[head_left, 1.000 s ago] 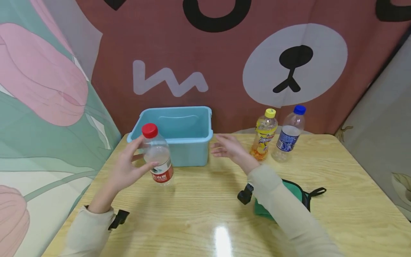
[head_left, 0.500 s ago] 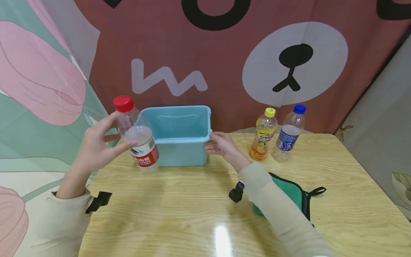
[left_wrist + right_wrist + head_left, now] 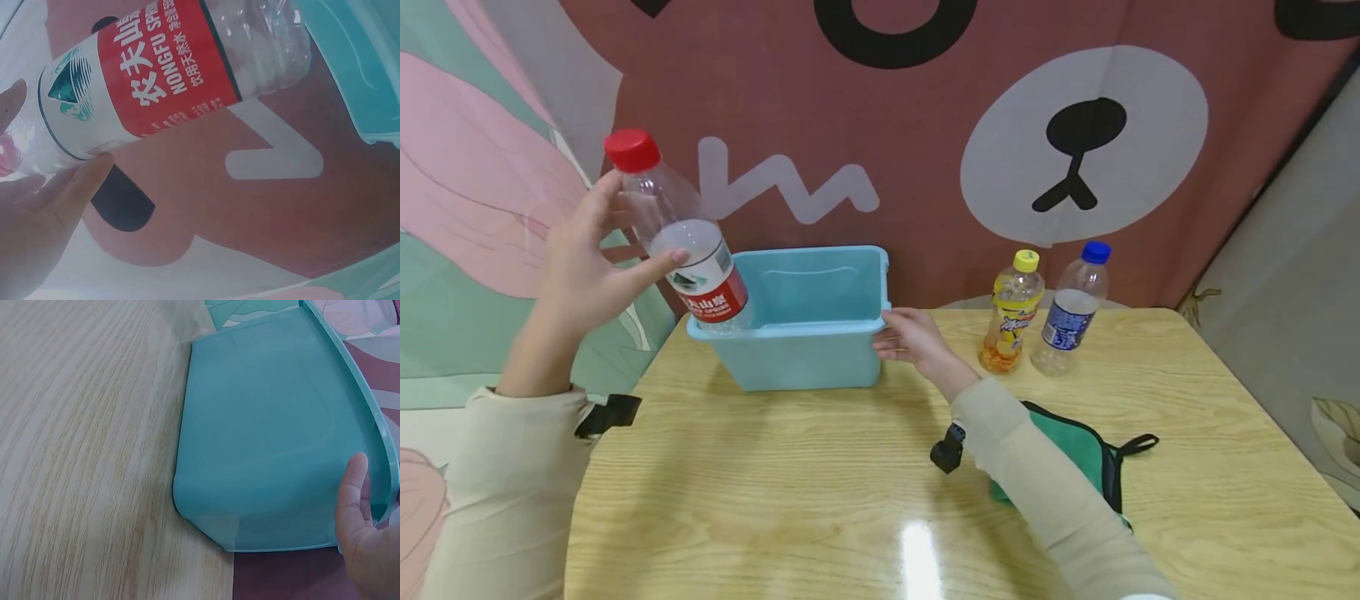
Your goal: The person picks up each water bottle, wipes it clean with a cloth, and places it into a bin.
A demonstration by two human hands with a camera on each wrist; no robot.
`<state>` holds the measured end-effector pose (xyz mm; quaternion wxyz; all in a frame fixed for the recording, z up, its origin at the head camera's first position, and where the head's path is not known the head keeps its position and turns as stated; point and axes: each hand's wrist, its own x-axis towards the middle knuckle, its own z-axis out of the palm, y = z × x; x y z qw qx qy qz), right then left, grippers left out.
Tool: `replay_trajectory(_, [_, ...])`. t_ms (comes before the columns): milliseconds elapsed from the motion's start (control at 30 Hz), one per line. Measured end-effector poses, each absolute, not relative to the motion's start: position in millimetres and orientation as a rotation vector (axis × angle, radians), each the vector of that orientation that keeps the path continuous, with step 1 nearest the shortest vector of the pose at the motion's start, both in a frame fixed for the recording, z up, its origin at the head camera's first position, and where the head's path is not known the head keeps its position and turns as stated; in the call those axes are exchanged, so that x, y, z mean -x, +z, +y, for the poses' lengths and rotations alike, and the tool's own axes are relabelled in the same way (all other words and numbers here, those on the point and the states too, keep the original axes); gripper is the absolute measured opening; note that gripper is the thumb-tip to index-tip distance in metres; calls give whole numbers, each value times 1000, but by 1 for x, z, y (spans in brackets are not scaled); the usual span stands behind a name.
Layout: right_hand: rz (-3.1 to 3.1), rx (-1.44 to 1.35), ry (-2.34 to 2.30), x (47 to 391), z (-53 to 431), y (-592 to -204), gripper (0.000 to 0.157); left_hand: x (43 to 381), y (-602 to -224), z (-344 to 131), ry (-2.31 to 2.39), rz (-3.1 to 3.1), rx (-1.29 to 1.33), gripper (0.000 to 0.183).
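My left hand [image 3: 576, 258] grips a clear plastic water bottle [image 3: 681, 237] with a red cap and a red-and-white label. The bottle is raised and tilted, its base overlapping the left front rim of a light blue plastic bin [image 3: 805, 362] in the head view. Seen from the left wrist, thumb and fingers are round the upper part of the bottle [image 3: 162, 69], and the bin [image 3: 369, 56] is beyond its base. My right hand [image 3: 917, 342] holds the bin's right front corner. The right wrist view shows that thumb [image 3: 353, 494] along the outer wall just below the rim.
To the right stand a yellow-capped bottle [image 3: 1011, 321] with some orange contents and a blue-capped bottle [image 3: 1071, 317]. A green cloth [image 3: 1071, 446] with black edging lies partly under the right forearm. A printed curtain [image 3: 917, 150] hangs behind the wooden table [image 3: 775, 492].
My left hand has lifted the water bottle up and to the left, tilting it over the bin's left end. My right hand has moved left onto the bin's corner.
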<state>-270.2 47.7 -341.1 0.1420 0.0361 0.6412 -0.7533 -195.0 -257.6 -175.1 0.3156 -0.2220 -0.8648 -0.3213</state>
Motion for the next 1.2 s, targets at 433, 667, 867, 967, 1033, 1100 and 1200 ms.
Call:
replay_trajectory(433, [1850,-80,-2169,271,47,-340,49,239,-162,-258,-803,-2436,301,73])
replay_trajectory(667, [1805,-80,-2195,270,43,-338,46,260,-161,-251,-817,-2540,253,78])
replay_trajectory(867, [1726,-65,-2253,268,39,-337,45,271,-173,-251,-847,-2590,204,79])
replay_trajectory(967, [1727,-67,-2262,268,37,-338,43,276,-179,-252,-870,-2620,168,81])
replay_trajectory(1033, [1738,-61,-2259,268,37,-338,42,280,-183,-252,-883,-2644,140,82])
replay_trajectory(1100, [1743,-55,-2256,267,36,-338,43,285,-187,-253,-905,-2669,112,84])
replay_trajectory(1200, [1745,-47,-2253,268,36,-339,43,291,-194,-254,-936,-2698,79,86])
